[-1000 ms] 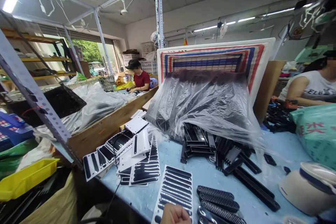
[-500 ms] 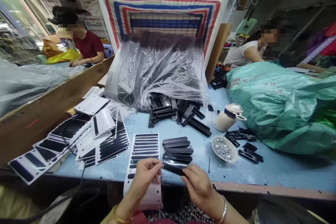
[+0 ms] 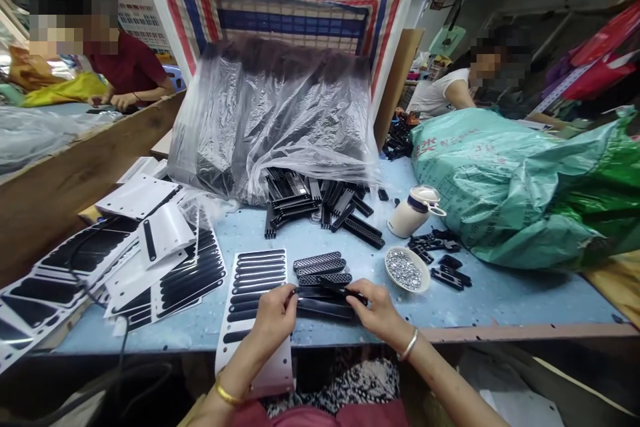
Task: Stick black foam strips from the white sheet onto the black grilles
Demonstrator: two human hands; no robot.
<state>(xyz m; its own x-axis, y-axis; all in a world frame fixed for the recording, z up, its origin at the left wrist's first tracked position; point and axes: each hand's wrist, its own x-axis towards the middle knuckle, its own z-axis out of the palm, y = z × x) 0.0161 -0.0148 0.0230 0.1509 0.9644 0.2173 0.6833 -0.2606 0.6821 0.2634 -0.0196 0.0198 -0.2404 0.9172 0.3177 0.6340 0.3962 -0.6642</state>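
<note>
Above our pale-blue tabletop, our right hand has fingers gripping a narrow black bar; our left hand's hold we cannot tell.

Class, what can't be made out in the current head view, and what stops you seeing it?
All in the head view:
What, if anything, the left hand pinches: its fingers cover it.
Part of the white rectangular sheet with black strips: behind that hand.
Contents of the bulging green plastic bag: hidden by its film.
Exact shapes of the small silver pieces in the round cream bowl: too small.
</note>
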